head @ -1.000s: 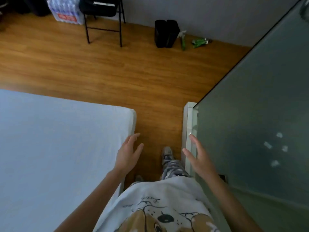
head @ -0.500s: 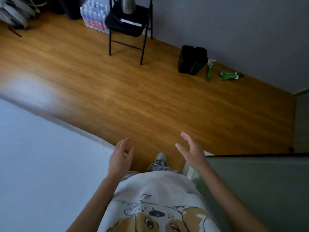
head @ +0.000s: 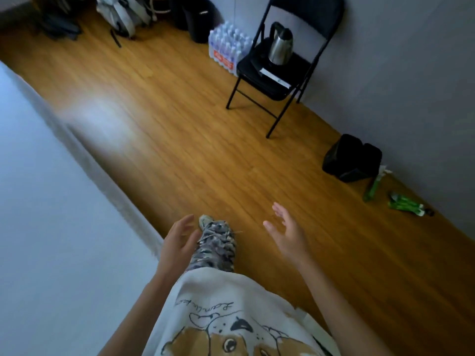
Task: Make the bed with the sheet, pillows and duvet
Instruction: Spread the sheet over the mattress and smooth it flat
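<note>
Since half a second ago, both hands have stayed raised and empty while the view has swung left: the black folding chair (head: 282,70) now sits near the top centre, and the grey-green glass panel at the lower right has gone from sight.

Head view: the left hand (head: 177,242) hangs with fingers loosely curved, holding nothing, just beside the edge of the white, sheet-covered mattress (head: 51,214), which fills the left side. The right hand (head: 290,235) is spread with straight fingers over the brown wooden floor (head: 192,150), apart from the left and also empty. Between them shows a leg in patterned grey trousers (head: 216,250), above a white T-shirt printed with a dog (head: 223,322). A steel kettle (head: 280,44) stands on the chair seat. Against the grey wall lie a pack of water bottles (head: 226,47), a black bin (head: 352,158) and green bottles (head: 403,204). No pillows or duvet are visible.
</note>
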`<action>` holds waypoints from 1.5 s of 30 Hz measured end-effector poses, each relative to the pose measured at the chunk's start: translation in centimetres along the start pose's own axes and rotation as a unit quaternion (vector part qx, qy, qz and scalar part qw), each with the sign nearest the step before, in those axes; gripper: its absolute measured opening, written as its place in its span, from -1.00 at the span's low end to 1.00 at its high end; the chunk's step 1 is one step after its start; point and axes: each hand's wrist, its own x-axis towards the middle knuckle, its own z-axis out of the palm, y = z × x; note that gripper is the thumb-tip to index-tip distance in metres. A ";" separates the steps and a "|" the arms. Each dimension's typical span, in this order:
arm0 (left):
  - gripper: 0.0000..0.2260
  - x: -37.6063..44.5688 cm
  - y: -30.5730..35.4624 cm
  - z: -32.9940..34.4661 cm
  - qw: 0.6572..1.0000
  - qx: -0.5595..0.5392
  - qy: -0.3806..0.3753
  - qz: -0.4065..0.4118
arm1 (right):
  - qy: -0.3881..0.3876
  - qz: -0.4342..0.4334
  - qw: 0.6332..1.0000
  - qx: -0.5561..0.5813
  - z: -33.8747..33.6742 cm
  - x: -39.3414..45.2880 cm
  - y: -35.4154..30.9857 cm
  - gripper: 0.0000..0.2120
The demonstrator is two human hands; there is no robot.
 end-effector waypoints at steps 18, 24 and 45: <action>-0.64 31.6 6.2 -11.6 0.987 -0.054 0.148 -0.021 | -0.148 -0.148 0.976 -0.068 4.6 37.1 -24.0 -0.39; -0.66 42.5 6.4 -15.0 0.970 -0.073 0.219 -0.080 | -0.206 -0.186 0.957 -0.079 8.0 51.1 -31.4 -0.41; -0.67 70.0 1.0 -38.3 0.919 -0.139 0.332 -0.160 | -0.318 -0.239 0.901 -0.172 27.8 78.8 -57.5 -0.39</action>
